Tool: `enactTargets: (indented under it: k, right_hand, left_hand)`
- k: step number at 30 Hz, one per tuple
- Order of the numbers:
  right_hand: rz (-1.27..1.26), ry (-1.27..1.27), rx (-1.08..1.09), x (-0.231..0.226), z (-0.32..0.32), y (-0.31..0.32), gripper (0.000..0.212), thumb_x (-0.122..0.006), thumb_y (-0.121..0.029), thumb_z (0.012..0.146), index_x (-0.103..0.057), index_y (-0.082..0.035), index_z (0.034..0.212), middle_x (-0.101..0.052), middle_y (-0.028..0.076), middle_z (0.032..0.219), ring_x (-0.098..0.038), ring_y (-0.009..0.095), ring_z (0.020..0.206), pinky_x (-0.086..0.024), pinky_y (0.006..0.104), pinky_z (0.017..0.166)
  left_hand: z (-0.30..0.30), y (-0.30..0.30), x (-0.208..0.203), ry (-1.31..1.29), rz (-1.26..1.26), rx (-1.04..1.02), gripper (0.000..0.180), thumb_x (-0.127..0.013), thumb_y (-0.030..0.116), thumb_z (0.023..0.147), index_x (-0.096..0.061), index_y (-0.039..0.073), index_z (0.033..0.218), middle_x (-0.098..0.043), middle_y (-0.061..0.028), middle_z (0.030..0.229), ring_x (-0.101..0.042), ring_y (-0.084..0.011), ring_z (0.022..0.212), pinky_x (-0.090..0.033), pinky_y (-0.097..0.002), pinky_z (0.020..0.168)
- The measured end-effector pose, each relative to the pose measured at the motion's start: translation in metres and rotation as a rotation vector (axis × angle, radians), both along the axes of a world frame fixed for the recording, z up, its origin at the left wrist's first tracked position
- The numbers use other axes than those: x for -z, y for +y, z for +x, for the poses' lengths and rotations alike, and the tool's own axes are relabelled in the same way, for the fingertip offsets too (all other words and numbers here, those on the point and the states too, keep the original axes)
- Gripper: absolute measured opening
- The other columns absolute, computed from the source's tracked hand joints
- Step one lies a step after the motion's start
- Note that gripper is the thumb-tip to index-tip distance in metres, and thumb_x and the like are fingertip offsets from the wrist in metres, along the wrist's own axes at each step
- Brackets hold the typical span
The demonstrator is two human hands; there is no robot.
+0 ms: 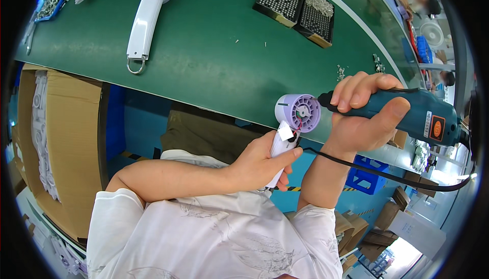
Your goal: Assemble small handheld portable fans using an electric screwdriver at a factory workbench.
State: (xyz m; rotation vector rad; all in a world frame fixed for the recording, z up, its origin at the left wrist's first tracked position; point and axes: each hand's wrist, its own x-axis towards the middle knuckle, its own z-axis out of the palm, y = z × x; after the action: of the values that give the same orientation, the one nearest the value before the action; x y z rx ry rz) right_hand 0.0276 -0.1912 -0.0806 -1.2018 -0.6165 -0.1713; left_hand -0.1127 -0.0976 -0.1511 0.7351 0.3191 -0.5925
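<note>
Holding a lilac fan below its head, left hand sits near right hand gripping screwdriver.

Bright, even indoor light. Soft sheen on green desk; faint shadow near its front edge. Glaring white patch, lower right, overexposed. Hands sharp. Fisheye bends straight edges; black corners, bluish fringe, softer periphery.
</note>
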Motion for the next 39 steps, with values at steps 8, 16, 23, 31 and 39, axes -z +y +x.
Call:
enactTargets:
  k: [8, 16, 23, 31, 39]
  right_hand:
    - [-0.010, 0.002, 0.061, -0.003, -0.002, 0.004, 0.050, -0.051, -0.055, 0.100, -0.060, -0.005, 0.102, -0.052, 0.005, 0.063, -0.044, 0.015, 0.045, -0.037, 0.0305, 0.041]
    - [-0.042, 0.000, 0.065, -0.004, -0.001, 0.002, 0.050, -0.051, -0.055, 0.100, -0.061, -0.005, 0.104, -0.052, 0.005, 0.064, -0.045, 0.015, 0.046, -0.038, 0.0311, 0.042]
    - [-0.069, -0.009, 0.079, -0.003, -0.002, 0.003, 0.056, -0.051, -0.057, 0.099, -0.061, -0.003, 0.111, -0.052, 0.005, 0.063, -0.045, 0.016, 0.046, -0.038, 0.0324, 0.042]
    - [0.107, -0.096, -0.118, -0.018, -0.005, -0.028, 0.067, -0.044, -0.063, 0.099, -0.056, -0.002, 0.123, -0.054, 0.007, 0.066, -0.046, 0.017, 0.047, -0.042, 0.0327, 0.041]
    - [0.057, -0.093, -0.240, -0.023, -0.028, -0.037, 0.061, -0.048, -0.059, 0.100, -0.060, -0.004, 0.122, -0.053, 0.004, 0.069, -0.046, 0.013, 0.050, -0.039, 0.0279, 0.043]
  left_hand:
    - [0.001, 0.001, -0.002, -0.005, 0.007, 0.005, 0.036, -0.063, 0.028, 0.099, -0.045, -0.002, 0.106, -0.060, -0.0084, 0.078, -0.065, -0.0167, 0.057, -0.057, -0.0337, 0.050]
    - [0.001, 0.000, -0.001, -0.023, -0.004, -0.004, 0.035, -0.063, 0.028, 0.100, -0.045, -0.001, 0.105, -0.060, -0.0088, 0.077, -0.065, -0.0168, 0.058, -0.057, -0.0334, 0.050]
    - [-0.001, -0.001, -0.001, -0.014, 0.016, -0.022, 0.035, -0.062, 0.029, 0.100, -0.045, -0.001, 0.104, -0.060, -0.0085, 0.077, -0.065, -0.0165, 0.059, -0.057, -0.0333, 0.050]
    - [-0.001, -0.003, 0.001, 0.000, 0.010, -0.013, 0.036, -0.063, 0.030, 0.099, -0.045, -0.001, 0.103, -0.060, -0.0089, 0.078, -0.065, -0.0165, 0.059, -0.058, -0.0340, 0.051]
    - [0.001, -0.001, -0.003, 0.040, 0.023, 0.006, 0.027, -0.063, 0.022, 0.100, -0.050, 0.002, 0.112, -0.061, -0.0070, 0.078, -0.065, -0.0156, 0.060, -0.060, -0.0359, 0.054]
